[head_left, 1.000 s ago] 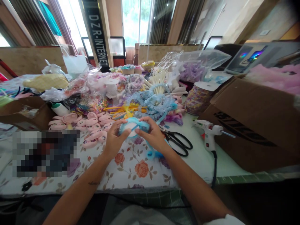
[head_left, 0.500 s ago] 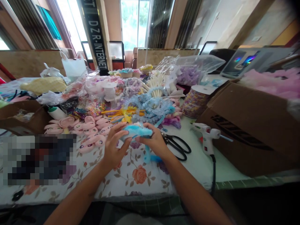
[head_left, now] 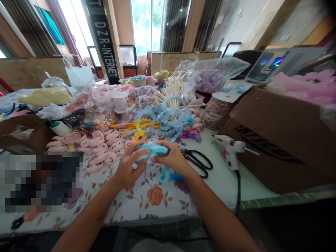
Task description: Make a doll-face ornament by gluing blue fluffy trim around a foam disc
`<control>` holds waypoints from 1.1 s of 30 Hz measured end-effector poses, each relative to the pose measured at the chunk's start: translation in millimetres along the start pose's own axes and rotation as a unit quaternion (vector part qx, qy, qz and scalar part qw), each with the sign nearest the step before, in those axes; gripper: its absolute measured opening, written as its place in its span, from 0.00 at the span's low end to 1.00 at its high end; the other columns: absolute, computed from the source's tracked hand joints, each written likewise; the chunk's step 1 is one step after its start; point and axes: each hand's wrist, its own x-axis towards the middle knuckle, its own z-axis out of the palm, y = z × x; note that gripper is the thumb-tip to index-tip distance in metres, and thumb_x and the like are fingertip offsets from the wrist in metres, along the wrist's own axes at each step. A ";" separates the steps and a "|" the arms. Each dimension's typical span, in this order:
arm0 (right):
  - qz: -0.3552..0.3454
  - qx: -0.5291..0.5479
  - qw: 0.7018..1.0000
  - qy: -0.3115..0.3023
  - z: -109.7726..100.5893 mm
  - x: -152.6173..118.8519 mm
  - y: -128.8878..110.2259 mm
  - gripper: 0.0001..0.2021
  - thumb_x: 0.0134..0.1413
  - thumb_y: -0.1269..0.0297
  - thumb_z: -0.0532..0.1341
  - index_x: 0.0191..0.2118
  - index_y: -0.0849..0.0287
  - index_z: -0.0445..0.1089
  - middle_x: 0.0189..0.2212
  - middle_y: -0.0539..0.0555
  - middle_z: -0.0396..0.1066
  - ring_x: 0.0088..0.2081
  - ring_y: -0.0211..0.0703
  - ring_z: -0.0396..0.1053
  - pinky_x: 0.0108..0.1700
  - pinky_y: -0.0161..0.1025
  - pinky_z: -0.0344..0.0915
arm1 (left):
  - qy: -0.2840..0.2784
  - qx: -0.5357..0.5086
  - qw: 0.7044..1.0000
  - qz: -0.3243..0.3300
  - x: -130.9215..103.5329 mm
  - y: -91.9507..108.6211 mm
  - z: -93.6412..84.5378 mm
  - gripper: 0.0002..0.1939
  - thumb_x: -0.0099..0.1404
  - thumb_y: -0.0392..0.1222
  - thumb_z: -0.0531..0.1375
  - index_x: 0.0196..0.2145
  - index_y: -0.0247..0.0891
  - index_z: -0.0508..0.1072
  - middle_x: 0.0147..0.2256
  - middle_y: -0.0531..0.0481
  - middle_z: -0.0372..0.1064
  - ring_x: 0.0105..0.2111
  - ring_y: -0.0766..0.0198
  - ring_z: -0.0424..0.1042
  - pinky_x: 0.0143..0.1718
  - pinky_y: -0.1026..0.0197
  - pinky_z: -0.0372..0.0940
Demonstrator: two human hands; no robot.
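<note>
Between both hands, above the floral cloth, is a fluffy light-blue piece [head_left: 154, 149] whose exact kind I cannot make out. My left hand [head_left: 131, 164] grips its left side, fingers over the top and thumb below. On the right side my right hand [head_left: 172, 157] pinches it with thumb and fingers. A bright blue fuzzy strip [head_left: 169, 175] lies on the cloth just below the right hand. Black-handled scissors [head_left: 198, 162] rest beside the right wrist, their blades partly hidden. Several pink doll-like heads with painted eyes [head_left: 102, 159] lie to the left of my hands.
A white glue gun [head_left: 231, 150] stands at the right, its cord running over the table edge. Behind it is a large cardboard box [head_left: 275, 147]. Blue lace trim [head_left: 170, 119], a spool of multicoloured trim [head_left: 219, 112] and a small open box [head_left: 26, 134] sit further back.
The fluffy blue piece has been turned slightly in my hands, and its blue top shows more. Both hands still grip it. The view has shifted a little.
</note>
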 end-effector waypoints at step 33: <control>0.049 -0.055 0.997 0.015 31.1 -1.1 8.1 0.14 0.48 0.50 0.66 0.28 0.57 0.72 0.21 0.50 0.71 0.24 0.41 0.67 0.26 0.37 0.63 | 0.251 -0.214 0.856 -0.399 1.9 -9.1 13.2 0.18 0.55 0.49 0.65 0.42 0.39 0.72 0.27 0.55 0.66 0.23 0.70 0.64 0.24 0.68 0.62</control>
